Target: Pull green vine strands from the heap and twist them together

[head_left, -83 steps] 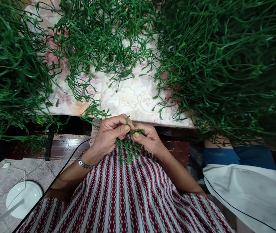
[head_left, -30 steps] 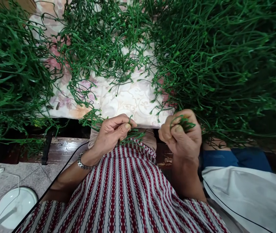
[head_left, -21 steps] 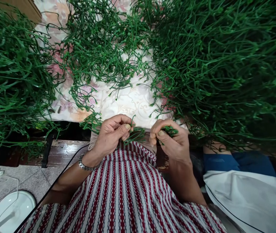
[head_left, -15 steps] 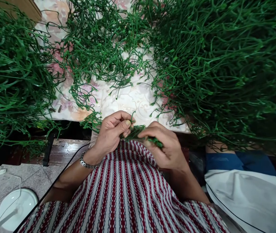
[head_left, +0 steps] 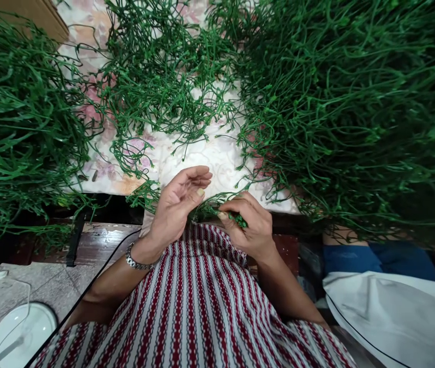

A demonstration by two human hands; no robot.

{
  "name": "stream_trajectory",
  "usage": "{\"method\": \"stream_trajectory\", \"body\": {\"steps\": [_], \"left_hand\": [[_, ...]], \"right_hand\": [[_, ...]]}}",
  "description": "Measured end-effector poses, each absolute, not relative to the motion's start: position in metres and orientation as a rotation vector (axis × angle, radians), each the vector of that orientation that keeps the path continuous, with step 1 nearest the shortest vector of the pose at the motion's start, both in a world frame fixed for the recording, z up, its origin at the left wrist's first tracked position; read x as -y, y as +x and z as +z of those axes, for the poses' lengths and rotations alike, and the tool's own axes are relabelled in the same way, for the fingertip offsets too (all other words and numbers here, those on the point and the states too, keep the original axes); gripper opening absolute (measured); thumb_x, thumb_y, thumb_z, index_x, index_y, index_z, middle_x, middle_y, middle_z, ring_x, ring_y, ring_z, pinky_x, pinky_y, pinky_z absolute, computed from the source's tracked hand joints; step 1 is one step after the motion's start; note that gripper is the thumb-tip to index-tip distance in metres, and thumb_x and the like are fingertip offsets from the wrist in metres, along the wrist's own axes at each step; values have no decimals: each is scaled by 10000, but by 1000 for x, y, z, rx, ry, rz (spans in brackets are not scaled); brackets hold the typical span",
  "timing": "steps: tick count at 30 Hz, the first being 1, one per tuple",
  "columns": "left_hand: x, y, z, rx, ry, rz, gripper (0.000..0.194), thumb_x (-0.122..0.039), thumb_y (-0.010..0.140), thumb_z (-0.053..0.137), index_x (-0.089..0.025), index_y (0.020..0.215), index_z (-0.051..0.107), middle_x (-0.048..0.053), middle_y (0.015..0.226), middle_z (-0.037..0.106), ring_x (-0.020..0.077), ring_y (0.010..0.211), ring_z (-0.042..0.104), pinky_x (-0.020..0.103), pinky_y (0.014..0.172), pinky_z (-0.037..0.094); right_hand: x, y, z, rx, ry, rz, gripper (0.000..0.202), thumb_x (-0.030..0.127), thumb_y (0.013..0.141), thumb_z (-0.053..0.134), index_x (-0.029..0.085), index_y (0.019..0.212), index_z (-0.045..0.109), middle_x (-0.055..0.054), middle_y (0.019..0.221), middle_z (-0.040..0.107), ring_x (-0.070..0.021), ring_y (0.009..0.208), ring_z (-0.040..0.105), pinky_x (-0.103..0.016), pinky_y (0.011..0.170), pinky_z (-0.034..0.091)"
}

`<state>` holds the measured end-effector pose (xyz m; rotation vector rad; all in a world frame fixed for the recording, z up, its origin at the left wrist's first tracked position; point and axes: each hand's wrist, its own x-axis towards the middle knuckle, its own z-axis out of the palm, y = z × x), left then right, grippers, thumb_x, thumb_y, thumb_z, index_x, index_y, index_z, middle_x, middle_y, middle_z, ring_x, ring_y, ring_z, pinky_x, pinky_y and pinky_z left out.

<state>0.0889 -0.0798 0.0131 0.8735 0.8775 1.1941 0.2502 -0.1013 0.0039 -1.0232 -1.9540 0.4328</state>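
Note:
Thin green stems with small buds are gripped in my right hand, its thumb and fingers closed round them near the table's front edge. Some of these stems trail left toward my left hand. That hand, with a metal watch on its wrist, has its fingers extended and the thumb apart, and nothing is held in it. Loose stems lie at the edge just left of it.
Large heaps of green stems stand at the left and right, with a thinner spread between them on a floral cloth. A cardboard box is at the back left; a white cloth-covered object is at the lower right.
My left hand has let go of the stem it pinched and opened its fingers. My right hand has shifted slightly left, still closed on its stems.

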Motion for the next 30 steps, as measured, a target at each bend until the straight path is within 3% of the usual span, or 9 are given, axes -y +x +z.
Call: {"method": "stream_trajectory", "body": {"steps": [5,11,14,18,23,30], "left_hand": [[90,83,12,-945,1188,1044,246,-179,793,611,-193,1038,624,26,911,631,111,852,581,194,781,451],[90,85,9,-1001,1082,1105,219,-171,742,655,-169,960,632,1,762,596,82,678,542,158,611,425],[89,87,10,-1037,1085,1133,226,-142,734,646,-176,957,624,-13,741,574,72,654,523,149,593,412],[90,87,13,-1081,1107,1066,209,-174,748,635,-163,955,610,-9,739,564,72,629,514,153,573,410],[91,82,11,-895,1064,867,231,-233,738,669,-155,943,598,12,815,596,97,745,549,185,683,435],[85,76,9,-862,1280,784,112,-238,740,673,-134,745,631,-6,684,540,93,652,484,214,613,375]], "right_hand": [[98,252,5,1862,-1040,599,79,106,798,583,166,840,554,-8,737,569,-115,689,515,-243,627,414],[97,249,3,1825,-1038,781,75,145,848,529,164,904,574,-14,771,563,-108,710,518,-238,652,412],[98,245,0,1864,-1003,844,165,214,839,562,165,997,565,-27,811,573,-125,740,533,-254,668,426],[99,242,-2,1808,-1058,809,69,193,826,581,184,892,567,-16,789,586,-126,726,549,-252,655,434],[97,248,1,1827,-1013,832,69,166,826,575,189,891,573,-16,812,622,-126,749,579,-248,674,451],[97,254,0,1947,-938,852,53,202,848,547,175,893,551,-32,811,617,-132,755,581,-246,662,451]]}}
